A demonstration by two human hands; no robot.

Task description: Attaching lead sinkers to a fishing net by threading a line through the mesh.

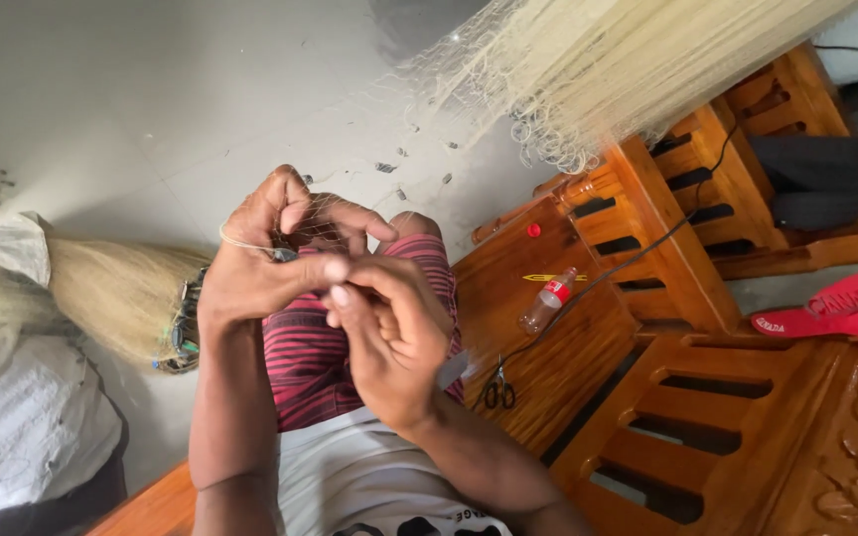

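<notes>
My left hand (275,248) is raised over my knee, fingers curled around fine pale net mesh (322,213) with a thin cord looped over the back of the hand. My right hand (389,337) sits just below it, thumb and forefinger pinched on the thread where the two hands meet. A big sheet of the same cream netting (598,60) hangs from the top right down toward my hands. My leg in red striped shorts (310,347) lies under both hands.
A wooden bench (548,347) carries a plastic bottle (546,301), small scissors (498,389), a red cap lid (533,230) and a black cable. A red cap (836,308) lies at the right. A bundled net (121,293) and white sacks (22,427) lie on the grey floor at the left.
</notes>
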